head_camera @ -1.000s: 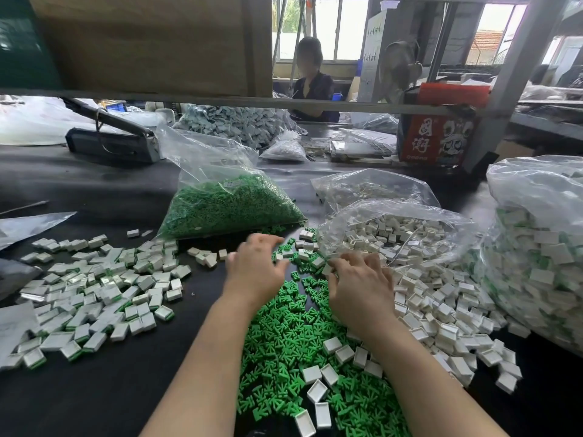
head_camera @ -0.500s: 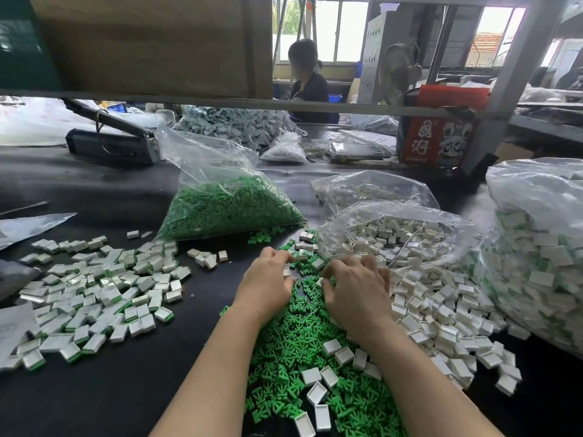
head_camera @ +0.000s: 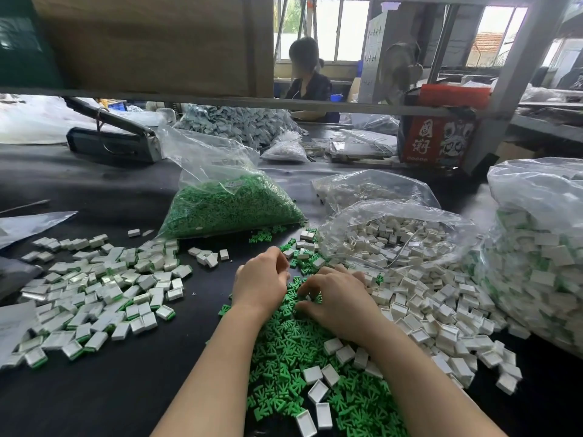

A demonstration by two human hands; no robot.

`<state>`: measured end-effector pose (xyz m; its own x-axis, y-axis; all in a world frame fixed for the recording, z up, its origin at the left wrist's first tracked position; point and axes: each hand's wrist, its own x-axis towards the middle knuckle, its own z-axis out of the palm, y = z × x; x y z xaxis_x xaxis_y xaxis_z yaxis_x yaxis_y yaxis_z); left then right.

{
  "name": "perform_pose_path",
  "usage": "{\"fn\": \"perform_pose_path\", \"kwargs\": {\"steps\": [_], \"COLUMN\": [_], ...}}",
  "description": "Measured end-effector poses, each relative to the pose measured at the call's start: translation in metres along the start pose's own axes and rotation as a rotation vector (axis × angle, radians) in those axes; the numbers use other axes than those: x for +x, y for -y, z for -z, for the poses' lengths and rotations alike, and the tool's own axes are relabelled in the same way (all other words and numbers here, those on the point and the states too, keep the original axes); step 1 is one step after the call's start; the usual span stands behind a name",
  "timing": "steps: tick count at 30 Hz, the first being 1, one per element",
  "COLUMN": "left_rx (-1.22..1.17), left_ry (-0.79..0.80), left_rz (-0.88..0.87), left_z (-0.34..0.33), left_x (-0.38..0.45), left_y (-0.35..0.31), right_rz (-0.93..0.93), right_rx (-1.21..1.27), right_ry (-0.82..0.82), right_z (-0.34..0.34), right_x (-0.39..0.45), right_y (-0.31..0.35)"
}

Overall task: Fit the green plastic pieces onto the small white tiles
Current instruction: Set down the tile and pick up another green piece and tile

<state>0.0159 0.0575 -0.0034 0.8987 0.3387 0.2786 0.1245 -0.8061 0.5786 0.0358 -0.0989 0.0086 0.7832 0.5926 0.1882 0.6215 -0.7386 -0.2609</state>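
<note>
Loose green plastic pieces [head_camera: 299,351] lie heaped on the black table in front of me. Small white tiles [head_camera: 426,310] spill to their right from an open clear bag [head_camera: 394,234]. My left hand [head_camera: 262,282] hovers at the pile's far left edge. Its fingers curl in around a small white tile that is mostly hidden. My right hand [head_camera: 337,298] rests on the green heap, thumb and fingertips pinching a green piece. Tiles with green pieces fitted [head_camera: 94,291] are spread out at the left.
A clear bag of green pieces [head_camera: 230,206] lies behind the hands. A big bag of tiles [head_camera: 542,263] stands at the right. A black tool [head_camera: 110,140], a red box [head_camera: 435,140] and a shelf frame are at the back. A person [head_camera: 306,77] sits beyond.
Both hands have drawn closer together over the green heap. The left hand shifted right, and the right hand's fingers dropped onto the green pieces and closed.
</note>
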Motion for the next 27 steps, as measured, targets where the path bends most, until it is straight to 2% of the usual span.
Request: {"fn": "perform_pose_path", "kwargs": {"steps": [5,9,13,16,22,27], "left_rx": [-0.329,-0.701,-1.200,-1.466,-1.624,-1.640], "left_ry": [-0.026,0.061,0.186,0.214,0.261,0.307], "left_rz": [0.018,0.103,0.209,0.282,0.310,0.268], "left_z": [-0.001,-0.003,-0.002,0.001,0.006,0.007], "left_x": [0.002,0.004,0.000,0.001,0.001,0.002], "left_y": [-0.009,-0.019,-0.031,-0.033,-0.027,-0.026], "right_rz": [-0.001,-0.052,-0.139,-0.205,-0.243,-0.192], "right_rx": [0.078,0.197,0.458,0.679,1.118,1.309], "right_ry": [-0.045,-0.125,-0.268,-0.326,-0.432,-0.461], "right_z": [-0.002,0.000,0.005,0.008,0.016,0.020], "right_x": [-0.002,-0.001,0.000,0.001,-0.001,-0.002], "right_y": [-0.001,-0.004,-0.007,-0.009,-0.011,-0.012]}}
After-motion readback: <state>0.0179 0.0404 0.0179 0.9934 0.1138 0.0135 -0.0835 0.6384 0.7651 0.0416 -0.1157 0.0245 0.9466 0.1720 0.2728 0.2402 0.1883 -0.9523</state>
